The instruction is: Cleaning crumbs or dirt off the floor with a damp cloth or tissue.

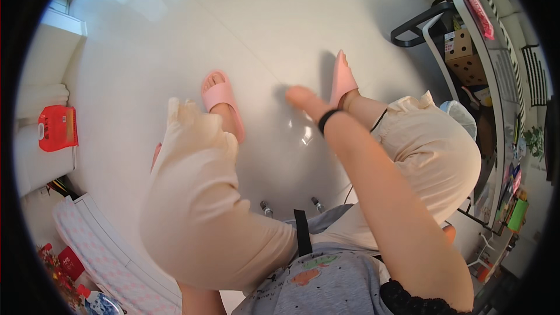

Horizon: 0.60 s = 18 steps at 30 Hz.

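Observation:
My right hand [306, 101], blurred, hangs over the pale floor [262, 43] between my feet. A black band [327, 121] circles its wrist. Its fingers cannot be made out, nor whether they hold anything. One pink slipper [218, 96] is on my left foot; another pink slipper [341, 79] is on my right foot, close beyond the right hand. Cream trousers [192, 210] cover my spread legs. My left hand is out of view; only part of that arm shows at the bottom edge, beside the left thigh. A black strap [302, 232] lies at my waist.
At right stands a desk [463, 13] bearing a pink packet [479, 11], with a cardboard box [466, 57] below. A black tubular frame [409, 30] juts out beside it. On the left are a red package [58, 127] and a low cabinet [103, 223] under a patterned cloth [89, 245].

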{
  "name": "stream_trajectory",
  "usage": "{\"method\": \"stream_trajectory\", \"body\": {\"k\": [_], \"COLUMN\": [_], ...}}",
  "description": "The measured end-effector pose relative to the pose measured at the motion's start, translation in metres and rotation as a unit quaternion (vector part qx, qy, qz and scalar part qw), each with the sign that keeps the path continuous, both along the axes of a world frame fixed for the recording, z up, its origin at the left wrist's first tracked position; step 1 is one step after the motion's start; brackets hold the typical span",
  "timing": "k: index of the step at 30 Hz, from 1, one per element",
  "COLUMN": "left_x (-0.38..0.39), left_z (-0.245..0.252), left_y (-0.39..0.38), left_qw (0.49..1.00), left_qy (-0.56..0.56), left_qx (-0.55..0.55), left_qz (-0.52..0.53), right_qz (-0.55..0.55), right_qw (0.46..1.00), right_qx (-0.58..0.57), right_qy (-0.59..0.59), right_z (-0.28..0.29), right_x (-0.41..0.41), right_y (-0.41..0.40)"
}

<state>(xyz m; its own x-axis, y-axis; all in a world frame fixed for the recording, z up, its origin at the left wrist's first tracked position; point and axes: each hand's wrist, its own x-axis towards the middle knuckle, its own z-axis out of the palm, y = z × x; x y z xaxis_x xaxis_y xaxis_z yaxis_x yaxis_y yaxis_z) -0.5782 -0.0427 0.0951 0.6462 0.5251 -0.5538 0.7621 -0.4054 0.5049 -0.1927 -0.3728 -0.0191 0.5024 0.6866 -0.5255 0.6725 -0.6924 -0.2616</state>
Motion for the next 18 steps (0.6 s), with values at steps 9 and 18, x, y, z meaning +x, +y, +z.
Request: {"method": "stream_trajectory", "body": {"k": [9, 18], "left_x": [-0.017, 0.074], "left_z": [0.001, 0.089], "left_y": [0.002, 0.014], "left_qw": [0.994, 0.94], "left_qy": [-0.108, -0.33], "left_qx": [0.005, 0.082], "left_qz": [0.015, -0.034], "right_qz": [-0.116, -0.289], "right_qw": [0.971, 0.867], "right_qx": [0.01, 0.176], "right_qy": [-0.209, -0.366], "right_z": [0.284, 0.531], "right_x": [0.191, 0.029], "right_y": [-0.076, -0.224]}}
